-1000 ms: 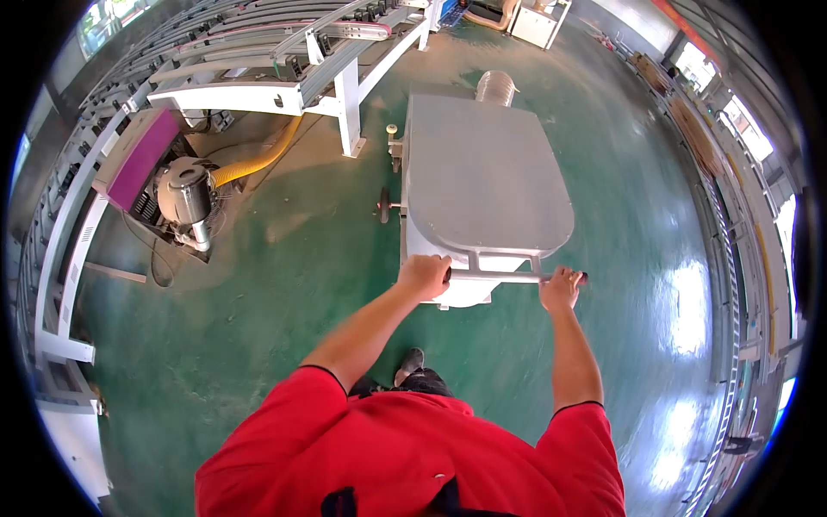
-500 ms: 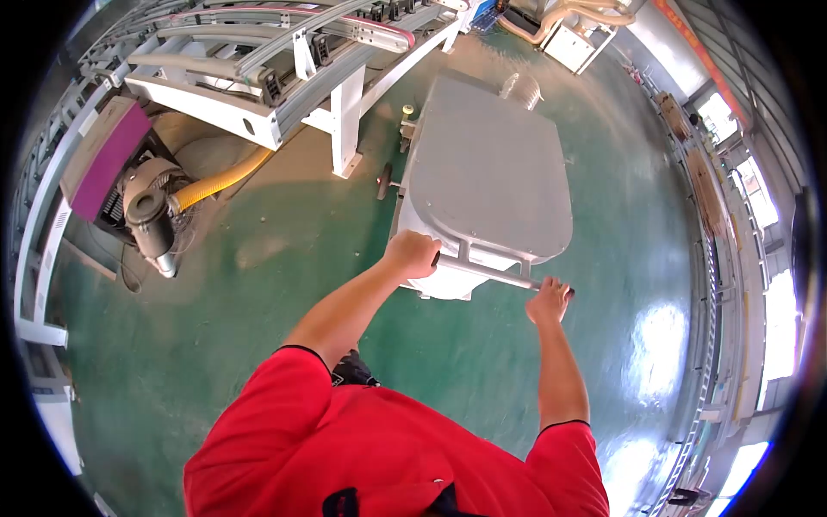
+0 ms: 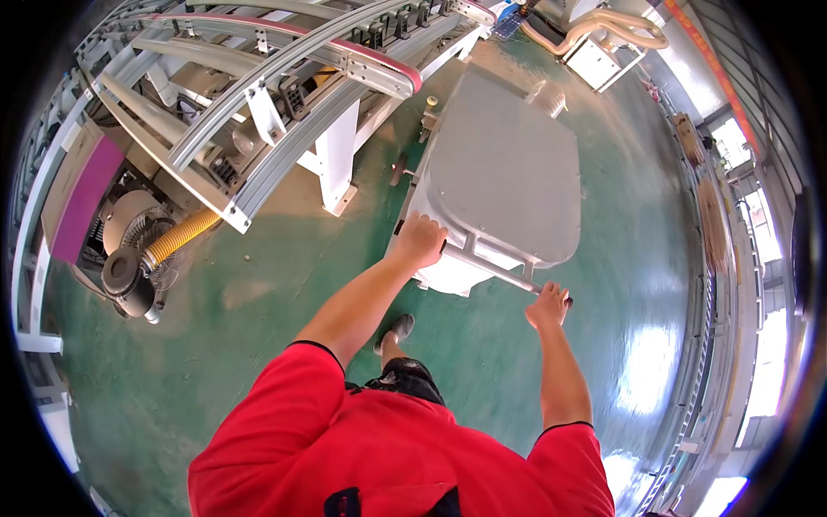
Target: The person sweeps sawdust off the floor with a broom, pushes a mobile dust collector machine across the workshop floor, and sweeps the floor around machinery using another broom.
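From the head view, the person's left hand (image 3: 419, 240) has its fingers wrapped around one end of a straight light-grey metal push bar (image 3: 497, 270), while the right hand (image 3: 549, 307) grips the other end, fingers curled closed. The bar is fixed to the near edge of a large grey, round-cornered, box-shaped machine (image 3: 508, 168), which stands on the glossy green floor (image 3: 250, 362) ahead of the person. A short ribbed pale duct (image 3: 546, 99) projects from its far end. Left of it is a white-and-grey metal conveyor frame (image 3: 337, 164).
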Tool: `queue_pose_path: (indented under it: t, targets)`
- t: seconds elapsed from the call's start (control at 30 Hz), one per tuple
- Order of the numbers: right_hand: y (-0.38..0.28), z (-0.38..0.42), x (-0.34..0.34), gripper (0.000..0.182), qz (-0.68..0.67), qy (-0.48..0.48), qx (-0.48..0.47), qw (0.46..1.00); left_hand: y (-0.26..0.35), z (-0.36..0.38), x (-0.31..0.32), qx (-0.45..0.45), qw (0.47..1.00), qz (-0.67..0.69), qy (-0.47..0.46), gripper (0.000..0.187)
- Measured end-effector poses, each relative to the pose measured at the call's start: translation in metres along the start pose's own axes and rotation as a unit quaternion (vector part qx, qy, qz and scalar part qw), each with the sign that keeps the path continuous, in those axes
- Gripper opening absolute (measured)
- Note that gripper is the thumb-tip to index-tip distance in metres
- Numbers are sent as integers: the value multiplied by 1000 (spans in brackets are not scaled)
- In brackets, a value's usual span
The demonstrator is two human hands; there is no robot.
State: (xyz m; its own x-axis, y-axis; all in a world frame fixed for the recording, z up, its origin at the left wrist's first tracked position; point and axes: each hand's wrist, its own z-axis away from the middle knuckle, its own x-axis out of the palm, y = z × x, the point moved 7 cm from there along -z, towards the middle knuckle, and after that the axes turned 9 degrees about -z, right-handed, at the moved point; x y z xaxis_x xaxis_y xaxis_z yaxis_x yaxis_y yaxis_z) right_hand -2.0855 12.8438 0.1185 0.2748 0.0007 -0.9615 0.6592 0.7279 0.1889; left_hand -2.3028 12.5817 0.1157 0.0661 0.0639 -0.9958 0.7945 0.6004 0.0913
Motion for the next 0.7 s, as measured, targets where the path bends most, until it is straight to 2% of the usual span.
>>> queue_pose_path:
  t: [0.1, 0.23, 0.43, 0.47, 0.57, 0.7]
  targets:
    - [-13, -64, -19, 49, 6, 17, -21, 1000, -21, -62, 1, -50, 997, -27, 52, 22]
    - [-21, -157, -35, 49, 15, 14, -38, 999, -45, -145, 0, -113, 991, -24, 71, 17]
    - [-39, -264, -67, 50, 23, 40, -75, 996, -83, -255, 4, -68, 989, -35, 127, 12]
    - [-44, -279, -73, 50, 17, 36, -77, 996, -91, -269, 1, -66, 982, -30, 172, 13]
    - [-64, -327, -89, 50, 10, 34, -88, 996, -117, -314, -4, -61, 973, -25, 219, 12]
    - [-81, -404, -88, 47, 5, 48, -108, 993, -156, -383, -7, -61, 981, -56, 173, 12]
